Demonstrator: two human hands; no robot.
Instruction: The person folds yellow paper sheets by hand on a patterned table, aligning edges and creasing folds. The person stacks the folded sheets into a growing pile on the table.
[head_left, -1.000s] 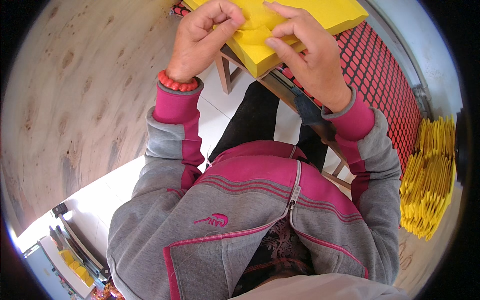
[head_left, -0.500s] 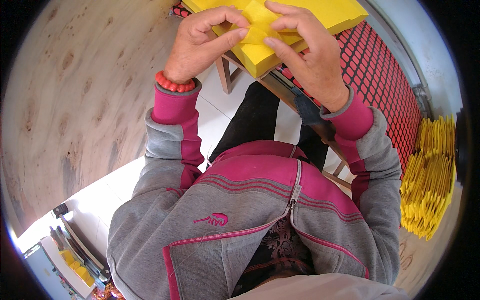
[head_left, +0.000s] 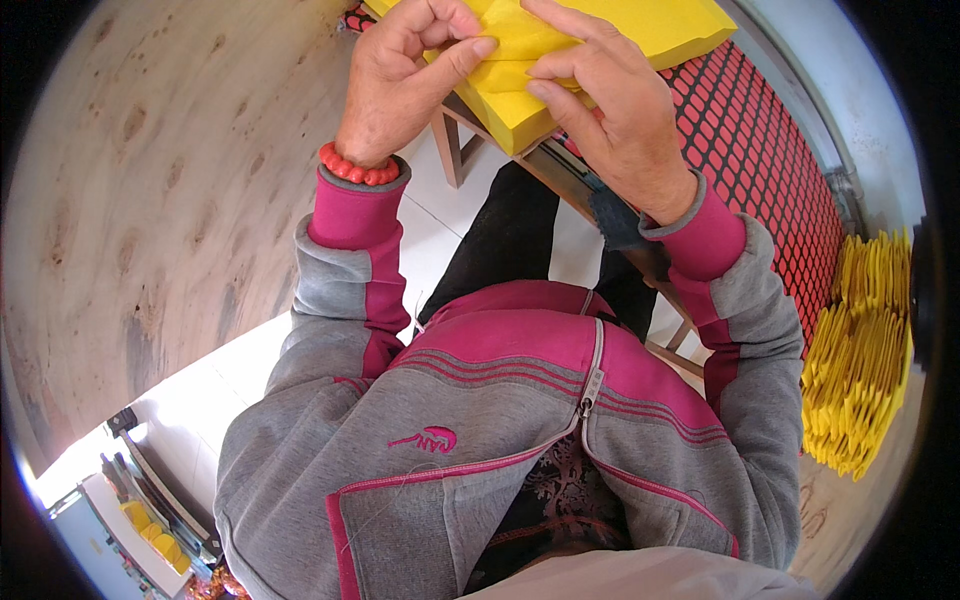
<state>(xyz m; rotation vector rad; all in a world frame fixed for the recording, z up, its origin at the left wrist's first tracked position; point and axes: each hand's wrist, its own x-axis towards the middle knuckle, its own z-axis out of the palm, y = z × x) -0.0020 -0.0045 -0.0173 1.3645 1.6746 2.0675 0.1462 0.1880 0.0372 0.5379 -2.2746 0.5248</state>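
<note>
I see two hands at the top centre of the frame, both working on one thick stack of yellow paper [head_left: 640,40] that lies on a small wooden table [head_left: 560,175] at the upper middle. The left hand [head_left: 400,85] sits left of centre at the top; its grip is closed, thumb and forefinger pinching one folded yellow sheet [head_left: 515,40] lifted off the top of the stack. The right hand [head_left: 615,120] lies just to the right of it, fingers [head_left: 560,65] spread and bent, pressing on the same sheet; its grip is only part closed, and I cannot tell whether the thumb is under the paper. The two hands are nearly touching over the sheet.

One red bead bracelet [head_left: 357,168] circles the left wrist, just above the pink cuff. Two grey and pink sleeves run down from the hands to one zipped jacket [head_left: 500,420] that fills the lower middle of the frame.

To the right of the table, one red mesh panel [head_left: 770,150] slants down the upper right. At the right edge lies one heap of folded yellow papers [head_left: 860,360], too many and too tightly packed to count. A wide plywood surface [head_left: 150,200] covers the upper left. In the lower left corner sits a white tray [head_left: 130,525] with small yellow pieces, too small to count.
</note>
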